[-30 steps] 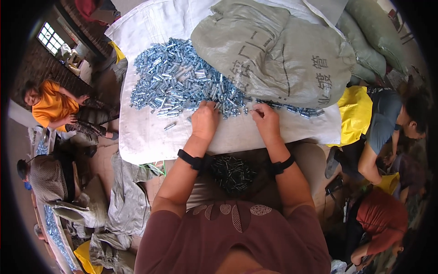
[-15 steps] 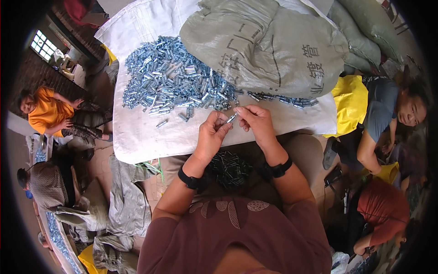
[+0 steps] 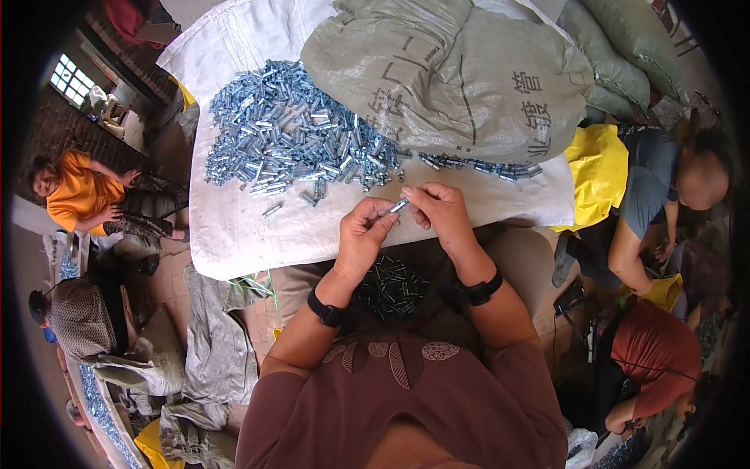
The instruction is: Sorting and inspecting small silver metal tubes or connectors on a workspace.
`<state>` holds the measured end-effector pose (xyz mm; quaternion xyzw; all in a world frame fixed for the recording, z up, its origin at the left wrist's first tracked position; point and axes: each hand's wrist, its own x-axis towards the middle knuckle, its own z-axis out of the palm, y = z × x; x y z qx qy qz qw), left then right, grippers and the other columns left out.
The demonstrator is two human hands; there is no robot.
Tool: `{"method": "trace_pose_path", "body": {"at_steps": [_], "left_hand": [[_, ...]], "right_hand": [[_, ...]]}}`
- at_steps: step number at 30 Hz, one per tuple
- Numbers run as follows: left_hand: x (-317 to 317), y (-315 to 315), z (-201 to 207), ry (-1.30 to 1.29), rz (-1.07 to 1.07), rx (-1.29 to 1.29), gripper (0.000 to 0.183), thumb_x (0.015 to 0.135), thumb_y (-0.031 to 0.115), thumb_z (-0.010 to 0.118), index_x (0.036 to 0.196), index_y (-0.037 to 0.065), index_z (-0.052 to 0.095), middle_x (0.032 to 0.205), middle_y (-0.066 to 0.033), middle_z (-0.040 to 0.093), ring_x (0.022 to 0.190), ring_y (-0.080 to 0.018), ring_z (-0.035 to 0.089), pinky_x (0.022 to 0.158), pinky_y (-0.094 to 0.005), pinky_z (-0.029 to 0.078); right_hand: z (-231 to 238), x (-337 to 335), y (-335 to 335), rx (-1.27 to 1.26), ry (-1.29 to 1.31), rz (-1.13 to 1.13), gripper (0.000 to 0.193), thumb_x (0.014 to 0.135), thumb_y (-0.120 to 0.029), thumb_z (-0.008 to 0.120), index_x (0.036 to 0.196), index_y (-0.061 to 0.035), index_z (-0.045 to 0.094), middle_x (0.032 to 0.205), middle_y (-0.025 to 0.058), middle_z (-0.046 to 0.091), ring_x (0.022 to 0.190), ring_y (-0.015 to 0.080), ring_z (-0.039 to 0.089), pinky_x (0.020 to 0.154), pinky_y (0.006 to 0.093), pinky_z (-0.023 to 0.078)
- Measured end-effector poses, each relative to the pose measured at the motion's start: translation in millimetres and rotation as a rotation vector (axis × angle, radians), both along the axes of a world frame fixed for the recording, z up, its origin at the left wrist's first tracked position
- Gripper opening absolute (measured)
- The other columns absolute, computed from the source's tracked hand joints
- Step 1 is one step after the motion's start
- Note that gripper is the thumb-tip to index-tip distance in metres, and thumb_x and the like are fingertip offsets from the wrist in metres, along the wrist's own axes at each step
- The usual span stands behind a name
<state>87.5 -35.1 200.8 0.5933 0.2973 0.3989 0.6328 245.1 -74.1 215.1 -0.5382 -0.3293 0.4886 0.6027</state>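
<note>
My left hand (image 3: 364,233) and my right hand (image 3: 439,211) meet above my lap, both pinching one small silver metal sleeve (image 3: 398,206) between their fingertips. Each wrist wears a black band. Just beyond the hands a big heap of shiny silver metal pieces (image 3: 289,137) lies on a white woven sheet (image 3: 234,227). Below the hands, a pile of dark small parts (image 3: 391,285) rests in my lap.
A full grey-green woven sack (image 3: 453,74) lies on the sheet behind the heap, with more sacks at the back right. A person in orange (image 3: 74,191) sits at left, another person (image 3: 664,195) bends at right by yellow cloth (image 3: 598,168). Crumpled sacks (image 3: 211,344) lie lower left.
Both hands left the heap and drew back toward my lap, coming together with one silver piece held between them. The view has shifted slightly.
</note>
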Motion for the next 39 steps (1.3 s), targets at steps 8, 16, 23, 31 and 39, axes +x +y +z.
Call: {"method": "trace_pose_path", "body": {"at_steps": [8,16,23,31,39], "left_hand": [[-3,-1,2,0.017,-0.016,0.005,0.009,0.086,-0.002,0.061,0.094,0.001,0.060,0.076,0.0020,0.060,0.067,-0.0023,0.049,0.058,-0.0173,0.040],[-2,1,-7,0.058,0.002,0.077,0.008,0.086,-0.002,0.062,0.093,0.001,0.061,0.076,0.0014,0.061,0.069,-0.0028,0.052,0.061,-0.0181,0.043],[-3,0,-12,0.114,0.027,0.130,0.008,0.084,-0.002,0.063,0.092,0.000,0.062,0.076,-0.0015,0.063,0.071,-0.0044,0.054,0.062,-0.0200,0.045],[-4,1,-15,0.131,0.020,0.141,0.009,0.083,-0.003,0.064,0.092,-0.001,0.062,0.075,-0.0014,0.063,0.069,-0.0049,0.055,0.062,-0.0206,0.046],[-7,2,-17,0.143,-0.012,0.071,0.007,0.086,-0.002,0.060,0.093,-0.001,0.061,0.079,-0.0013,0.063,0.072,-0.0054,0.054,0.067,-0.0196,0.045]], "right_hand": [[2,0,-1,0.011,-0.048,0.003,0.029,0.083,-0.022,0.069,0.065,-0.0019,0.059,0.056,0.0000,0.053,0.046,0.0044,0.044,0.041,0.0196,0.033],[6,-2,-2,-0.008,-0.084,0.003,0.030,0.082,-0.022,0.071,0.063,-0.0016,0.058,0.054,-0.0006,0.051,0.047,0.0044,0.043,0.042,0.0202,0.033],[-2,2,-2,-0.019,-0.325,0.006,0.032,0.080,-0.021,0.072,0.061,0.0000,0.057,0.054,-0.0008,0.050,0.048,0.0043,0.043,0.042,0.0223,0.034],[-7,4,-3,0.005,-0.428,0.026,0.032,0.079,-0.020,0.072,0.061,0.0007,0.056,0.053,0.0004,0.050,0.047,0.0046,0.042,0.042,0.0239,0.033],[-1,2,-2,-0.094,-0.282,0.069,0.032,0.079,-0.020,0.072,0.061,0.0012,0.056,0.053,-0.0011,0.048,0.047,0.0042,0.042,0.042,0.0243,0.033]]}}
